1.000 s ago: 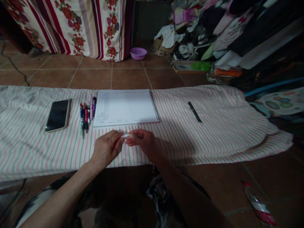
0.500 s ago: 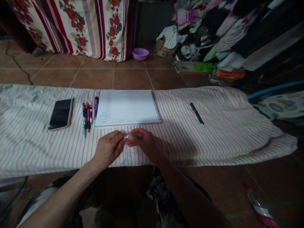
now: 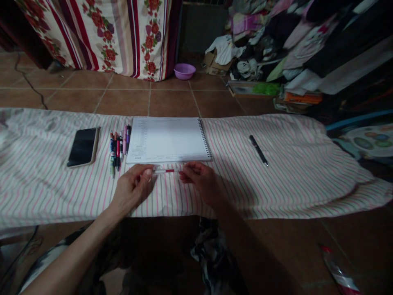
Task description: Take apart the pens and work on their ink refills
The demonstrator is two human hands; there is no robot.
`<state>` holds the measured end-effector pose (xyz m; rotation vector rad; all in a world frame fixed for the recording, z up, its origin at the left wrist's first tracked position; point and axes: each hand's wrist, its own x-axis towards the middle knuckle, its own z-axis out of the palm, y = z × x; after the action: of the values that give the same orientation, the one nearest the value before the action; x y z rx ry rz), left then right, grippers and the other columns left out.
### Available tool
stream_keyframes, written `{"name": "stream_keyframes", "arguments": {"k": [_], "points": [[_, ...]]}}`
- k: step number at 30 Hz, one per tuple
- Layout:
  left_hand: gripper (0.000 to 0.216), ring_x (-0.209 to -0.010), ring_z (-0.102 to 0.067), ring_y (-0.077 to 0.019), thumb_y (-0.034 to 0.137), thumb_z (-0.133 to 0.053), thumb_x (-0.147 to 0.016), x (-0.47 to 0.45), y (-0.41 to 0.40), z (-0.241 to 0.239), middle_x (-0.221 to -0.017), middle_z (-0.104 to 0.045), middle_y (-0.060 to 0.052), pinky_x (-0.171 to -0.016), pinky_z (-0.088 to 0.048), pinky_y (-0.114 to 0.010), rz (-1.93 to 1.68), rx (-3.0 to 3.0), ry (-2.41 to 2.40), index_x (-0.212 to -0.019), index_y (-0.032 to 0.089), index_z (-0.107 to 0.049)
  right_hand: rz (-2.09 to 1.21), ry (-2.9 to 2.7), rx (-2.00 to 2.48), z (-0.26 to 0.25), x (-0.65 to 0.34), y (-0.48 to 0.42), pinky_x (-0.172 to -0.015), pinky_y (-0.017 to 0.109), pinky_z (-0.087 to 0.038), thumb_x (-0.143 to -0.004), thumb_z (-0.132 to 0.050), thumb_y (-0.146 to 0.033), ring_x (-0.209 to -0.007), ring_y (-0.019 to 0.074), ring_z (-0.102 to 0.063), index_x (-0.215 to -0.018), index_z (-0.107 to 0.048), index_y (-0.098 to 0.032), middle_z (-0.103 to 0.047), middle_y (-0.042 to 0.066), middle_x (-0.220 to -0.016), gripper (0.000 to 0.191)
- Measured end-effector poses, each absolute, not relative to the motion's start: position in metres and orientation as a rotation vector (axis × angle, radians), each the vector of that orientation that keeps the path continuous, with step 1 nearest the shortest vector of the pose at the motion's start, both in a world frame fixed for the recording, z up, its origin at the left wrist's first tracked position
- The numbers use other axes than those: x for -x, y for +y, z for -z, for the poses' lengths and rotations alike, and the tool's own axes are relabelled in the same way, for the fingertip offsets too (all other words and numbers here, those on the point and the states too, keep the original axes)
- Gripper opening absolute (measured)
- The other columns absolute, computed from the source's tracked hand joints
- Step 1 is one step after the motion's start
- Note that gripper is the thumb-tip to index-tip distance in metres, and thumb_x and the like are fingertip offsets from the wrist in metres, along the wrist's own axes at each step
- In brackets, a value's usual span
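Note:
My left hand (image 3: 132, 189) and my right hand (image 3: 202, 181) hold the two ends of a thin clear pen with a red band (image 3: 166, 171), stretched level between them just above the striped cloth (image 3: 291, 172). The fingers of both hands pinch it. Right behind the pen lies an open spiral notebook (image 3: 168, 139). Several coloured pens (image 3: 118, 148) lie in a row left of the notebook.
A dark phone (image 3: 82, 146) lies at the left on the cloth. A black pen (image 3: 258, 150) lies alone at the right. Beyond are tiled floor, a purple bowl (image 3: 184, 71), a floral curtain (image 3: 101, 32) and piled clothes (image 3: 276, 41). A plastic bottle (image 3: 340, 272) lies on the floor at lower right.
My hands were pinched close together over a small white piece; now they have drawn apart and forward, with the pen showing at full length between them.

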<state>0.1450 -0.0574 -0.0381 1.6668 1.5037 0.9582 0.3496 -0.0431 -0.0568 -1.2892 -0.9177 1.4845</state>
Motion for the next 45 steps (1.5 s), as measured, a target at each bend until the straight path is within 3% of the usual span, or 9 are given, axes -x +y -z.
{"name": "stream_keyframes", "arguments": {"k": [4,11,16,22,26,31,37,45], "points": [[0.039,-0.061,-0.057,-0.0137,0.042,-0.062,-0.072,-0.141,-0.06,0.035,-0.065,-0.063,-0.004,-0.061,-0.044,-0.026,-0.953,-0.954,1.251,-0.098,0.012,-0.063,-1.505,-0.911,1.296,0.058,-0.357,-0.041,-0.057,0.023,-0.052,-0.066,-0.068,-0.035,-0.058,0.0108,-0.063,-0.075,-0.06,-0.015,-0.066,0.0,-0.065,0.023],[0.029,-0.061,-0.055,-0.0098,0.029,-0.067,-0.071,-0.132,-0.062,0.039,-0.075,-0.067,-0.007,-0.057,-0.039,-0.021,-0.948,-0.796,1.057,-0.095,0.012,-0.066,-1.558,-0.961,1.392,0.051,-0.357,-0.039,-0.053,0.021,-0.049,-0.063,-0.07,-0.034,-0.055,0.0095,-0.062,-0.077,-0.061,-0.016,-0.066,0.0,-0.064,0.025],[0.028,-0.061,-0.054,-0.0093,0.028,-0.067,-0.072,-0.125,-0.063,0.036,-0.075,-0.067,-0.008,-0.056,-0.039,-0.019,-0.935,-0.714,1.004,-0.094,0.011,-0.067,-1.55,-1.192,1.473,0.05,-0.358,-0.039,-0.04,0.017,-0.039,-0.064,-0.069,-0.033,-0.05,0.0085,-0.057,-0.087,-0.066,-0.016,-0.064,-0.001,-0.059,0.028],[0.025,-0.059,-0.056,-0.0096,0.023,-0.067,-0.072,-0.12,-0.066,0.031,-0.075,-0.068,-0.01,-0.05,-0.04,-0.017,-0.897,-0.617,0.879,-0.094,0.011,-0.067,-1.297,-1.574,1.374,0.052,-0.357,-0.041,-0.055,0.022,-0.047,-0.067,-0.066,-0.028,-0.062,0.0125,-0.061,-0.081,-0.069,-0.018,-0.067,0.001,-0.069,0.018],[0.025,-0.056,-0.058,-0.01,0.022,-0.066,-0.073,-0.118,-0.067,0.029,-0.075,-0.068,-0.01,-0.048,-0.043,-0.017,-0.855,-0.594,0.822,-0.095,0.012,-0.067,-1.103,-1.825,1.21,0.052,-0.353,-0.043,-0.067,0.024,-0.047,-0.075,-0.061,-0.024,-0.073,0.0135,-0.062,-0.088,-0.07,-0.021,-0.069,0.002,-0.079,0.017],[0.025,-0.051,-0.058,-0.0085,0.02,-0.07,-0.069,-0.118,-0.067,0.025,-0.07,-0.068,-0.008,-0.043,-0.042,-0.014,-0.831,-0.557,0.827,-0.093,0.012,-0.068,-0.956,-1.949,1.136,0.055,-0.352,-0.043,-0.065,0.024,-0.046,-0.078,-0.059,-0.025,-0.07,0.0139,-0.061,-0.089,-0.07,-0.024,-0.068,0.001,-0.074,0.016],[0.025,-0.053,-0.059,-0.0098,0.019,-0.074,-0.064,-0.121,-0.066,0.025,-0.067,-0.068,-0.008,-0.048,-0.047,-0.016,-0.849,-0.531,0.878,-0.087,0.012,-0.07,-0.859,-2.017,1.122,0.058,-0.355,-0.042,-0.072,0.031,-0.044,-0.079,-0.057,-0.032,-0.076,0.0168,-0.058,-0.09,-0.069,-0.029,-0.067,0.001,-0.077,0.016],[0.024,-0.049,-0.058,-0.0089,0.02,-0.077,-0.058,-0.124,-0.066,0.023,-0.059,-0.066,-0.006,-0.047,-0.047,-0.016,-0.925,-0.549,0.961,-0.079,0.01,-0.071,-0.75,-2.048,1.068,0.063,-0.352,-0.043,-0.072,0.032,-0.044,-0.08,-0.057,-0.031,-0.076,0.0175,-0.057,-0.09,-0.069,-0.028,-0.067,0.002,-0.077,0.016]]}}
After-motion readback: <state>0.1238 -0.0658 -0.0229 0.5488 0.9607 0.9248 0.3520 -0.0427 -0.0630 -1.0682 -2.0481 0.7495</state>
